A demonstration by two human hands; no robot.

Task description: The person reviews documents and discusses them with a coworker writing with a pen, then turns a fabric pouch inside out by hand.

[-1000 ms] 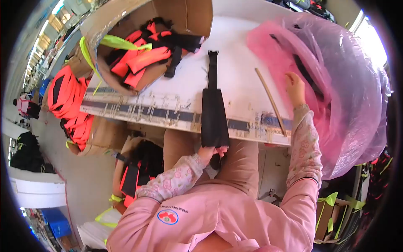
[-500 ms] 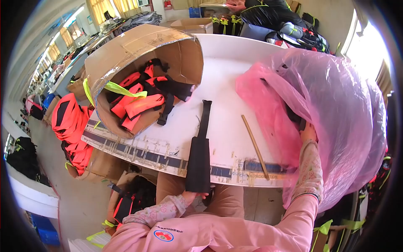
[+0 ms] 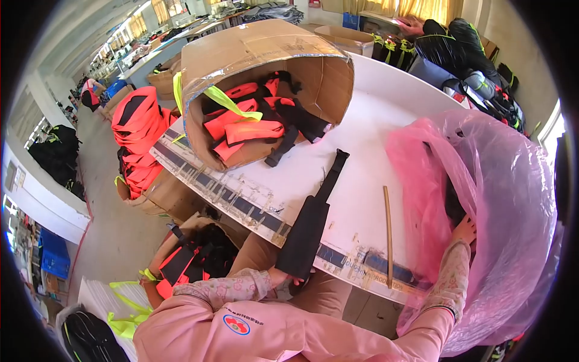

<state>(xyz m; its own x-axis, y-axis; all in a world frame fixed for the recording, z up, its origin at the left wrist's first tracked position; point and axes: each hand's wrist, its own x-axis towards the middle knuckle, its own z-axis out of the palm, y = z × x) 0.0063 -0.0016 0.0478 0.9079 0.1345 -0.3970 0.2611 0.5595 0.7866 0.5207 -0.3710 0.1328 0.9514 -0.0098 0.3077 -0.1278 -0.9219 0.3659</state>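
The black strap piece (image 3: 304, 234) lies with its long axis from seven to one o'clock, its narrow buckle end on the white table (image 3: 362, 145) at one. Its wide end overhangs the near edge, pinched by the left hand (image 3: 279, 278). In the earlier frame it pointed nearly to twelve, but the whole view has turned too. The right hand (image 3: 464, 231), first outside the pink plastic bag (image 3: 512, 199), is now at its opening, fingers slightly bent; whether they grip anything cannot be told. The cardboard box (image 3: 265, 45) sits at eleven o'clock from the piece, the wooden stick (image 3: 388, 235) at three; bare tabletop separates piece and stick.
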